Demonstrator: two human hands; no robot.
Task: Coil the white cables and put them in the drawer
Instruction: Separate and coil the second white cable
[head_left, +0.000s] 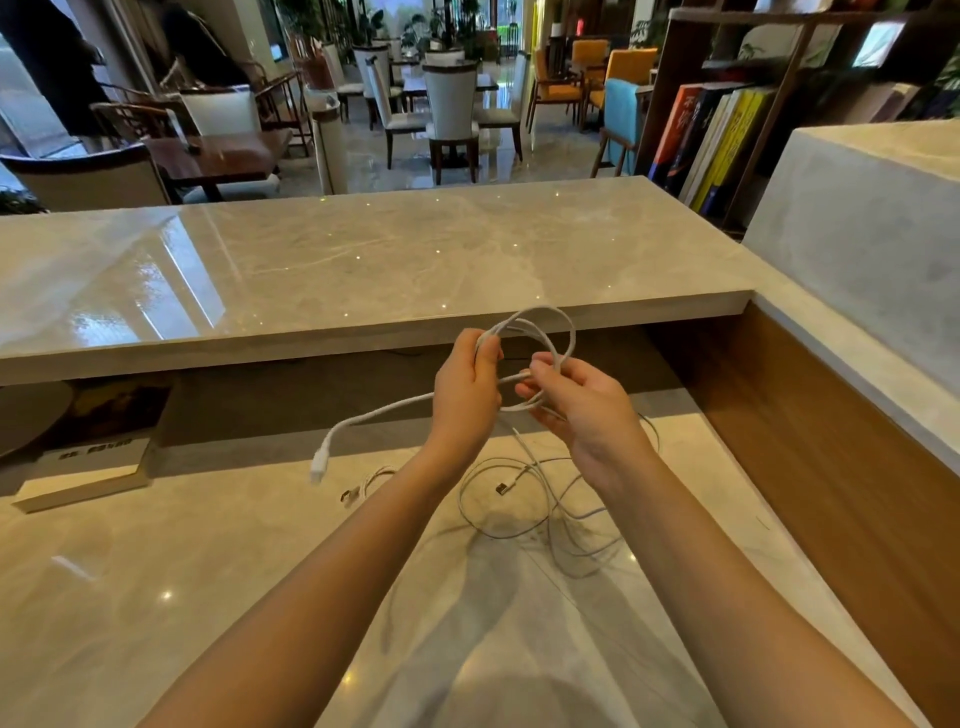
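Both hands hold a thick white cable above the lower marble desk. My left hand grips its loops at the top. My right hand pinches the same loops from the right. The cable's free end runs down to the left and ends in a white plug hanging in the air. Below the hands, thin white cables lie tangled on the desk, one with a small connector. Another connector lies left of my left forearm. No drawer is in view.
A raised marble counter runs across in front of the desk. Under its overhang at the left lies a book. A wooden side panel closes the desk on the right. Chairs, tables and a bookshelf stand beyond.
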